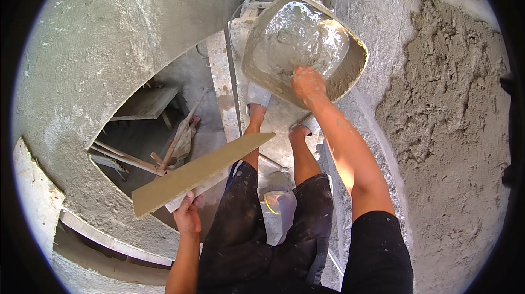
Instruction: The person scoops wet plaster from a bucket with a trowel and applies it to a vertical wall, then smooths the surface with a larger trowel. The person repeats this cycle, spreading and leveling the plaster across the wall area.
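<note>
My left hand point(187, 214), fingers closed, grips a long plastering float point(202, 175) from its lower side. The float's flat tan face is tilted, its right end raised toward my knees. My right hand point(308, 82) is closed in a fist inside a large mortar bucket point(358, 56), just at the near edge of the wet grey mortar point(295, 42). Whatever the fist holds is hidden by the hand and the mortar. The bucket leans toward me, its thin wire handle point(232, 23) hanging on the left side.
Rough, freshly coated plaster point(443, 91) covers the wall at right. A smoother plastered wall point(98, 37) with a cut-out opening is at left; through it show a wooden table point(146, 102) and poles point(178, 135). Below my legs sits a small pail point(273, 184) with a yellow handle.
</note>
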Tool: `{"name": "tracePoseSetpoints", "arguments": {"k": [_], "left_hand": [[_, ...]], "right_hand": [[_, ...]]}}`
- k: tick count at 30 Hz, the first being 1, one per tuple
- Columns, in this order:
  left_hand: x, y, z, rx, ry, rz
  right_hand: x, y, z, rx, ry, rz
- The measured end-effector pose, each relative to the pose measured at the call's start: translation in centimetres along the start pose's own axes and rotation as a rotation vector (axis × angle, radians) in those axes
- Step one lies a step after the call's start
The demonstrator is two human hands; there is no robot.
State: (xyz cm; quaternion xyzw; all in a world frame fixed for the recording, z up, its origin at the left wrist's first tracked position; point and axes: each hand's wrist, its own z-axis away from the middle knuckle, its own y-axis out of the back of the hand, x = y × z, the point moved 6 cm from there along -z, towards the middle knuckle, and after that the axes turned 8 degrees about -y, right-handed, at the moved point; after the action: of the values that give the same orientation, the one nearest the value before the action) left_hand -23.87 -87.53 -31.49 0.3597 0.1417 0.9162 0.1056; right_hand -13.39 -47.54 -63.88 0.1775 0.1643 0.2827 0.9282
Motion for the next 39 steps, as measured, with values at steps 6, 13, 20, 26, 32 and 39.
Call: {"name": "tracePoseSetpoints", "arguments": {"k": [6, 13, 20, 26, 32, 39], "left_hand": [[0.3, 0.8, 0.1, 0.041, -0.001, -0.017], [-0.6, 1.2, -0.1, 0.062, 0.035, 0.059], [-0.4, 1.8, 0.2, 0.059, 0.022, 0.028], [-0.5, 2.3, 0.0, 0.067, 0.048, 0.033], [0.2, 1.7, -0.2, 0.067, 0.034, 0.056], [0.4, 1.0, -0.3, 0.016, 0.009, 0.044]], "right_hand": [[2.1, -0.6, -1.2, 0.251, -0.373, -0.149], [-0.9, -2.6, -0.5, 0.129, -0.133, -0.063], [1.3, 0.5, -2.0, 0.188, -0.201, 0.012], [3.2, 2.4, -1.4, 0.247, -0.441, -0.195], [2.4, 0.2, -1.5, 0.095, -0.167, -0.014], [1.6, -0.3, -1.4, 0.071, -0.161, 0.051]]}}
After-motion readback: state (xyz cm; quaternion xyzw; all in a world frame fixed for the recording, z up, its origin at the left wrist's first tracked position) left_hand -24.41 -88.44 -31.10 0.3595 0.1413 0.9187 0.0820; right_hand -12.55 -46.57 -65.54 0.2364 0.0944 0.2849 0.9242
